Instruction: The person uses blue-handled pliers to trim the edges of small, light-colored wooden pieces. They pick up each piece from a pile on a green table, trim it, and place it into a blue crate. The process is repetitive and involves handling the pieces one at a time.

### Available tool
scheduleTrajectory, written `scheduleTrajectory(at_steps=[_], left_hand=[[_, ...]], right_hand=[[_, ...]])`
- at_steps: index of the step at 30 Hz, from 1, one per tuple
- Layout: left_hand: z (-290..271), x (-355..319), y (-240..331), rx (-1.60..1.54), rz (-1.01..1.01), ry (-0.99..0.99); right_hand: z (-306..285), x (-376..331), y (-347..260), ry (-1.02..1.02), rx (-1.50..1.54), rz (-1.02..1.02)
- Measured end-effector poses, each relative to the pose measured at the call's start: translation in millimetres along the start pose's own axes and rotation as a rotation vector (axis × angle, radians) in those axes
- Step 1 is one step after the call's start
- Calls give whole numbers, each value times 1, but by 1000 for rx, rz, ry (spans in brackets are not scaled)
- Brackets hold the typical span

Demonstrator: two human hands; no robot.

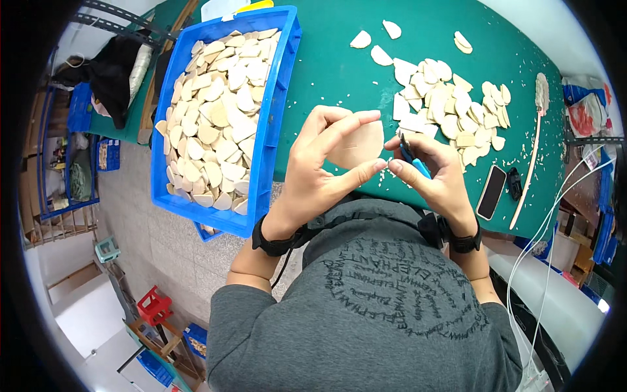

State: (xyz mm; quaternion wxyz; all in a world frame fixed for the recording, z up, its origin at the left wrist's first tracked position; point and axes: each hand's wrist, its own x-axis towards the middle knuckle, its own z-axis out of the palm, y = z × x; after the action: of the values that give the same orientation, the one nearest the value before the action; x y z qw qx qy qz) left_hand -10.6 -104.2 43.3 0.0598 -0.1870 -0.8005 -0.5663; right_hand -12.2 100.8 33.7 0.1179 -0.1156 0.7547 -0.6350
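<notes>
Green worktable [339, 46] with 1 blue crate [279, 85] at left. Left hand [320, 160] pinches 1 rounded flat piece [358, 147] above the near edge; right hand [441, 170] grips blue-handled pliers [420, 167], whose tips appear partly obscured.

Right of the crate [272, 130], a heap of pieces [450, 108] lies on the table [339, 52].

Grey floor [127, 209], red stool [152, 305], green table [339, 59], white wall [539, 26]

Bright, even light; rim bends into black.
</notes>
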Motion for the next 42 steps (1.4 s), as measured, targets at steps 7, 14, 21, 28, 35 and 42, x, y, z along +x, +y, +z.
scheduleTrajectory(at_steps=[7, 14, 21, 28, 35, 42], left_hand=[[5, 1, -1, 152, 134, 56], [11, -1, -2, 179, 161, 82], [19, -7, -6, 266, 225, 186], [24, -9, -13, 359, 309, 251], [24, -11, -20, 375, 314, 239], [25, -14, -17, -179, -61, 106]], right_hand=[[2, 3, -1, 93, -219, -185], [5, 3, -9, 129, -339, -278], [9, 0, -7, 178, -391, -319], [14, 0, -1, 215, -436, -348], [14, 1, 7, 216, -424, -368], [9, 2, 11, 233, -136, -163]])
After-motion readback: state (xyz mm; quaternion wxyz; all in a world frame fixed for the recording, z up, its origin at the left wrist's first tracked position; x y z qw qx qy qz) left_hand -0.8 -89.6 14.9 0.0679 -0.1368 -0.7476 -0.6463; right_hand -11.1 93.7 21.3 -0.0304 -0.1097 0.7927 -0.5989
